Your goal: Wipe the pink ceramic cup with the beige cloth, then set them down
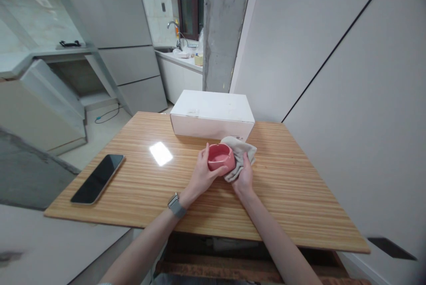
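Note:
My left hand [203, 173] is wrapped round a small pink bowl-shaped dish [221, 156], holding it just above the wooden table [293, 196]; there is a watch on that wrist. My right hand [245, 176] grips a beige cloth [240, 152] and presses it against the dish's right side. Both hands are near the middle of the table, in front of a white box.
A closed white cardboard box [213, 112] lies at the table's far edge. A black phone [97, 177] rests face up near the left corner. Grey wall panels stand close on the right, a concrete pillar [222, 23] behind, and a sink counter [181, 56] further back.

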The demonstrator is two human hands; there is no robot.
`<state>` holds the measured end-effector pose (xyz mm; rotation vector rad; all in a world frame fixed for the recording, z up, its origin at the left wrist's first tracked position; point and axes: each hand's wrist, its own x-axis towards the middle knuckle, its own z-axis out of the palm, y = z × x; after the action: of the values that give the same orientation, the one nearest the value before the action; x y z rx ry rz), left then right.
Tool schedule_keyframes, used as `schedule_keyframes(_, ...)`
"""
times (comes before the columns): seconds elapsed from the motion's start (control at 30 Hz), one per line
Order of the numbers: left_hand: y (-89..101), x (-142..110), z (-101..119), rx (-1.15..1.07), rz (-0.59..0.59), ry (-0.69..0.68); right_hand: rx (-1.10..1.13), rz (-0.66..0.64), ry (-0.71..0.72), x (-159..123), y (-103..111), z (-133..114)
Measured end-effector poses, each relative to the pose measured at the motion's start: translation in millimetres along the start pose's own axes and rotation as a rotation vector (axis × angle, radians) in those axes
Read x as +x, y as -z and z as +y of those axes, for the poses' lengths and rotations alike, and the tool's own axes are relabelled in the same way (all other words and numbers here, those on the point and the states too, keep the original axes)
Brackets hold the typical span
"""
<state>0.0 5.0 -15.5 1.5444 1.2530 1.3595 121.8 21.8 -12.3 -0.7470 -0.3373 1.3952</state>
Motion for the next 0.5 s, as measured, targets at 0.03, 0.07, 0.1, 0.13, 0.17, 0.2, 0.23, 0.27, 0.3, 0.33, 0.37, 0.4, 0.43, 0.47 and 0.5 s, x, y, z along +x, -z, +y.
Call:
schedule_keyframes(0.03,1.0,0.3,-0.2,-0.042,-0.055,-0.007,0.023,0.022,-0.017,2.8,1.4,-6.1)
schedule_keyframes(0.07,1.7,0.4,0.3,-0.088,-0.104,-0.01,0.037,0.049,-0.029,5.3,3.0,-12.3)
schedule_keyframes(0.1,2.2,0.4,1.1,-0.13,-0.132,-0.004,0.04,0.075,-0.046,7.5,4.7,-17.8)
schedule_keyframes(0.13,2.5,0.2,2.1,-0.158,-0.136,0.012,0.031,0.096,-0.074,9.1,6.2,-22.4)
schedule_keyframes(0.17,2.9,0.1,3.0,-0.164,-0.123,0.032,0.013,0.106,-0.113,10.0,7.5,-25.6)
schedule_keyframes(0.2,3.4,0.1,3.8,-0.15,-0.1,0.05,-0.011,0.105,-0.157,10.2,8.4,-27.5)
schedule_keyframes(0.23,4.1,0.3,4.4,-0.126,-0.075,0.061,-0.038,0.094,-0.196,9.9,8.7,-28.0)
schedule_keyframes(0.27,5.1,0.7,4.9,-0.106,-0.054,0.065,-0.065,0.073,-0.223,9.1,8.6,-27.5)
schedule_keyframes(0.3,6.3,1.2,5.6,-0.1,-0.05,0.065,-0.088,0.045,-0.239,8.1,7.9,-26.1)
schedule_keyframes(0.33,7.6,1.8,6.5,-0.11,-0.059,0.062,-0.108,0.018,-0.245,6.9,6.7,-24.3)
schedule_keyframes(0.37,8.6,2.4,7.8,-0.134,-0.068,0.057,-0.122,-0.005,-0.242,5.6,5.3,-22.2)
schedule_keyframes(0.4,9.2,2.9,9.3,-0.168,-0.073,0.051,-0.129,-0.022,-0.235,4.2,3.6,-20.1)
schedule_keyframes(0.43,9.2,3.4,11.1,-0.2,-0.069,0.045,-0.127,-0.036,-0.224,2.5,1.8,-18.1)
schedule_keyframes(0.47,8.7,3.7,12.8,-0.223,-0.053,0.039,-0.113,-0.045,-0.209,0.7,-0.1,-16.0)
schedule_keyframes(0.5,7.6,3.8,14.3,-0.232,-0.02,0.033,-0.09,-0.054,-0.191,-1.4,-1.8,-13.9)
